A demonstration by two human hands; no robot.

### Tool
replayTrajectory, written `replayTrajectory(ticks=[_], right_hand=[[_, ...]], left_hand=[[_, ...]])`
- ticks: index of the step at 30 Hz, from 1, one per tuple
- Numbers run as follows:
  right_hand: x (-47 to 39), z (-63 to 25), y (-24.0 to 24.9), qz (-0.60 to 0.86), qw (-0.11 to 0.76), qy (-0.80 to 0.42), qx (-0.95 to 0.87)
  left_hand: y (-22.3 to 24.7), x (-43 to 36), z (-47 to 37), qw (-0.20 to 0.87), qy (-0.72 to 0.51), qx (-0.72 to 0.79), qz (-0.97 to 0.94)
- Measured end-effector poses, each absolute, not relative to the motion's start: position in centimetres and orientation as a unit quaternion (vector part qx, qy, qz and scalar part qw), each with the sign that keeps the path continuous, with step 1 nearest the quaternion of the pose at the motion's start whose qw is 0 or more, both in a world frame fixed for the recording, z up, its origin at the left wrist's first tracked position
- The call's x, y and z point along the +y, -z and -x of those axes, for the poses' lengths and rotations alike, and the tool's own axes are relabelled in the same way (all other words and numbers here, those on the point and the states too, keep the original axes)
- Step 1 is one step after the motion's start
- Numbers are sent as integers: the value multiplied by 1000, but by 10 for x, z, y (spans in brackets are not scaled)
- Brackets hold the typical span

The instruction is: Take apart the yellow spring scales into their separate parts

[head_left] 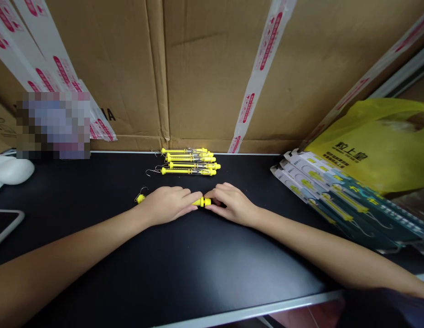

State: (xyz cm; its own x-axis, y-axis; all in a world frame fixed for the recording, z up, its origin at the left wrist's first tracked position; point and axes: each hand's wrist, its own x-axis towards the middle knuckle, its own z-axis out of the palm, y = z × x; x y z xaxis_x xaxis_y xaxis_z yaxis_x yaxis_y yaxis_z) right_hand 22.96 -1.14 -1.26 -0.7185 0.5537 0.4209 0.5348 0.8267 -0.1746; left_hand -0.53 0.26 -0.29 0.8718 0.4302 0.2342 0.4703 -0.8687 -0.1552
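A yellow tube tool [198, 202] with a wire hook at its left end lies level just above the black table. My left hand [169, 205] is closed round its middle and covers most of the tube. The fingers of my right hand [229, 202] pinch the yellow cap [207, 202] at the right end; a narrow dark gap shows between cap and tube. Farther back lies a pile of similar yellow tools [189, 171], their hooks pointing left.
On the right, printed packages [338, 196] are stacked beside a yellow plastic bag [379, 146]. Cardboard [212, 68] stands along the black table's [184, 282] back edge. At the left are a white rounded object [15, 171] and a white-edged device [7, 223].
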Motion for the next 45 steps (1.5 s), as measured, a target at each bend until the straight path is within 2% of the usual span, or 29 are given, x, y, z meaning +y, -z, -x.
replayTrajectory(ticks=[11,18,25,32,41,45], right_hand=[[-11,-229,11,301,221,-22,-928],[-12,-229,12,303,248,-37,-920],[-11,-230,10,301,210,-23,-930],[-12,-230,13,291,248,-31,-924],[-11,-229,11,300,210,-24,-930],[-11,-229,14,293,239,-29,-925]], left_hand=[[2,2,6,107,91,-234,962],[4,3,6,109,107,-228,962],[3,2,6,105,94,-232,962],[3,2,5,104,93,-234,962],[3,2,6,108,92,-234,962],[2,2,6,102,97,-234,962]])
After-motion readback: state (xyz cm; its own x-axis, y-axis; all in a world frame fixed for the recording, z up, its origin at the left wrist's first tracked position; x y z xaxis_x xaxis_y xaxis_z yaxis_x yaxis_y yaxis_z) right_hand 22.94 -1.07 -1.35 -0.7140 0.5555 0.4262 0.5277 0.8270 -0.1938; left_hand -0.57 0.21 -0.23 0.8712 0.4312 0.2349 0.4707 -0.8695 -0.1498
